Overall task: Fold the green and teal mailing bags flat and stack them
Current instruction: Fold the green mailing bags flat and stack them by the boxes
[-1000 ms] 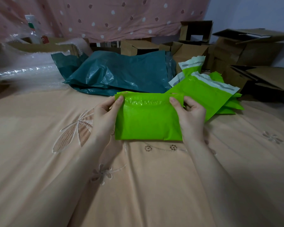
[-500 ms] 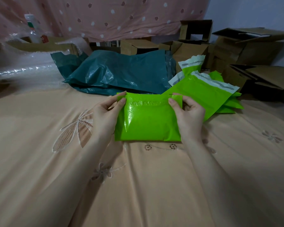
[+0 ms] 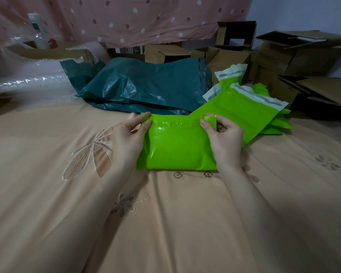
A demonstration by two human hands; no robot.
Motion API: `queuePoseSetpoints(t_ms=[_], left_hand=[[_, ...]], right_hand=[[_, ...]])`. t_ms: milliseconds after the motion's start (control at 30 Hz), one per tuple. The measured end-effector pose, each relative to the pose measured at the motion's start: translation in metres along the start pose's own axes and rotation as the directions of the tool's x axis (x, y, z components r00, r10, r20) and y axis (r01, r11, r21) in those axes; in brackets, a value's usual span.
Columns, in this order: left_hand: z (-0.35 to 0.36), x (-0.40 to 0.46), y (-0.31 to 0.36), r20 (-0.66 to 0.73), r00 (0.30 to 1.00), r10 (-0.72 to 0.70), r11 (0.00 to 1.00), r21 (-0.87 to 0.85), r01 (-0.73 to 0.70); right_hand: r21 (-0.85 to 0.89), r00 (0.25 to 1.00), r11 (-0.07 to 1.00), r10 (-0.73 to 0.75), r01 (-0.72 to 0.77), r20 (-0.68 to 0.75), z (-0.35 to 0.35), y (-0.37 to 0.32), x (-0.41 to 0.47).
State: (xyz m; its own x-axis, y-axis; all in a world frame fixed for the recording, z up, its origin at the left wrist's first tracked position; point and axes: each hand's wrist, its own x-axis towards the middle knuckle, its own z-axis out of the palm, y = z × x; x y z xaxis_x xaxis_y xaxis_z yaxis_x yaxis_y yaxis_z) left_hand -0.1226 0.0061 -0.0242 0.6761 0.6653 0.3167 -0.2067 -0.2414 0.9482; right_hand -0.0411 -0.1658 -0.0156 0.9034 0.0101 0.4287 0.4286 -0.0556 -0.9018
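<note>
On the peach bedsheet, both the left hand and right hand pinch a folded green bag; behind lie teal bags, loose green bags and cardboard boxes.

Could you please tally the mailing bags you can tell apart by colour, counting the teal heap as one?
Green bag in both hands: 1
Green bags in pile with white strips showing: 3
Teal heap: 1
Total: 5; more bags lie hidden beneath.
</note>
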Motion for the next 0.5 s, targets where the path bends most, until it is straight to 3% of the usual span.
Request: queuePoseSetpoints(t_ms=[367,500], left_hand=[[-0.003,0.002,-0.015,0.07,0.996,-0.053,0.985,0.169,0.04],[-0.004,0.001,-0.013,0.072,0.995,-0.065,0.988,0.144,0.054]], right_hand=[[-0.048,0.992,0.992,0.116,-0.114,0.049,-0.003,0.012,0.003],[-0.048,0.983,0.986,0.165,-0.161,0.077,-0.005,0.014,0.004]])
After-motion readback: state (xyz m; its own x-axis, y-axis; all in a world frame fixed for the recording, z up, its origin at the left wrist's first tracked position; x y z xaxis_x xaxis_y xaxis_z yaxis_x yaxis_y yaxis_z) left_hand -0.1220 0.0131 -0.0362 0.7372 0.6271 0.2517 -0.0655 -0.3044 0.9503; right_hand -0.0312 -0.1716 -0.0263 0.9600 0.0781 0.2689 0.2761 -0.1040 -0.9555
